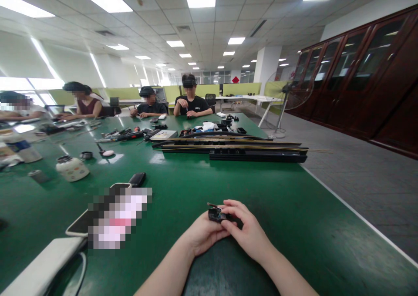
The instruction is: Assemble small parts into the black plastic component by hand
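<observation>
A small black plastic part (214,215), with a thin piece sticking up at its far left end, sits between my two hands above the green table (170,261). My left hand (206,234) cradles it from below and the left, its fingers curled under the part. From the right, my right hand (244,226) closes thumb and fingers on the same part. The fingers hide much of it, so I cannot tell exactly what it is.
Long black bars (257,156) with thin brass-coloured rods lie across the table ahead. To the left are a phone (99,209), a pale jar (72,168) and a white device (45,265) with a cable. Tools (130,135) and people sit farther back. A fan (284,100) stands beyond the right edge.
</observation>
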The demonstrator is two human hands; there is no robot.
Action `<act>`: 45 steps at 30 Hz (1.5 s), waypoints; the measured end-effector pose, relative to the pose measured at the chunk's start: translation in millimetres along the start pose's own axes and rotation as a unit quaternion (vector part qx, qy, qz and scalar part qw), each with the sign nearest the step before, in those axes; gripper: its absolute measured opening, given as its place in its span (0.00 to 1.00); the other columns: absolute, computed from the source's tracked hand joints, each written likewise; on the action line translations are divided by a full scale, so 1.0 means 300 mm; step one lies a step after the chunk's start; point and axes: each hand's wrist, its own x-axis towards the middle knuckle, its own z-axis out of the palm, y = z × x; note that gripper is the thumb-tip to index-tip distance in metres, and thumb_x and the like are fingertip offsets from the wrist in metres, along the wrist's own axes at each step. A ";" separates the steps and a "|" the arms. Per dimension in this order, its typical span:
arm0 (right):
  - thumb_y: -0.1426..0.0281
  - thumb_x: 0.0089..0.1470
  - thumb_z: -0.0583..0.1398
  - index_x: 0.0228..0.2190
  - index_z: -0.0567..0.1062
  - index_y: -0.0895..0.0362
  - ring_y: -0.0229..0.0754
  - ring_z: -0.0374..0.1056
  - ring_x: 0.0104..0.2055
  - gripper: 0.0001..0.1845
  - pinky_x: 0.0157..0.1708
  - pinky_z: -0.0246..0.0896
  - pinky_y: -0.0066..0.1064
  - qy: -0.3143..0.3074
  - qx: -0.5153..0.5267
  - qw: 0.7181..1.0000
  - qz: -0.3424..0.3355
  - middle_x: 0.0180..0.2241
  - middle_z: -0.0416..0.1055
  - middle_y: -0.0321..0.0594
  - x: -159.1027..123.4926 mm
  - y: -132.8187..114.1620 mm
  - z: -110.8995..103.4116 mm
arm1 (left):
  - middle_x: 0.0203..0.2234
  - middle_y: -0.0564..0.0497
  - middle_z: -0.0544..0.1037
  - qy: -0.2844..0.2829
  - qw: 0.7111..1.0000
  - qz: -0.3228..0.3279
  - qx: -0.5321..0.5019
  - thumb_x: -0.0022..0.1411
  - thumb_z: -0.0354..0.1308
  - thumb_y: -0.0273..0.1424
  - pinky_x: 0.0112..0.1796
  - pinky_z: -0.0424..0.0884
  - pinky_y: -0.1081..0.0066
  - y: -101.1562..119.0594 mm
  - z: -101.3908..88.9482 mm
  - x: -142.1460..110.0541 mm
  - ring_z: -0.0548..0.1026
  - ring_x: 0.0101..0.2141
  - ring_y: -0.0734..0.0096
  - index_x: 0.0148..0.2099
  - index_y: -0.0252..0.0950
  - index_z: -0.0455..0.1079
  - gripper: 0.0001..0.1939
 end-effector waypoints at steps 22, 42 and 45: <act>0.63 0.48 0.59 0.35 0.73 0.54 0.47 0.66 0.46 0.12 0.48 0.58 0.41 0.073 0.184 0.978 0.068 0.43 0.70 0.44 0.014 0.056 0.009 | 0.39 0.45 0.75 0.016 0.999 -0.031 0.007 0.44 0.61 0.15 0.44 0.67 0.69 0.003 -0.002 0.002 0.75 0.38 0.67 0.46 0.33 0.65 0.25; 0.62 0.37 0.67 0.33 0.75 0.55 0.41 0.67 0.39 0.19 0.41 0.58 0.33 0.162 0.451 0.852 0.210 0.33 0.74 0.38 0.026 0.039 -0.007 | 0.43 0.40 0.74 0.011 0.999 -0.037 0.011 0.46 0.60 0.15 0.44 0.67 0.68 0.014 0.002 -0.008 0.75 0.39 0.64 0.49 0.31 0.62 0.26; 0.63 0.36 0.67 0.32 0.76 0.55 0.39 0.67 0.38 0.17 0.39 0.59 0.30 0.164 0.483 0.830 0.224 0.32 0.74 0.37 0.027 0.035 -0.010 | 0.43 0.41 0.74 0.010 0.999 -0.037 0.009 0.46 0.60 0.15 0.43 0.67 0.68 0.012 -0.001 -0.008 0.75 0.39 0.64 0.49 0.32 0.62 0.26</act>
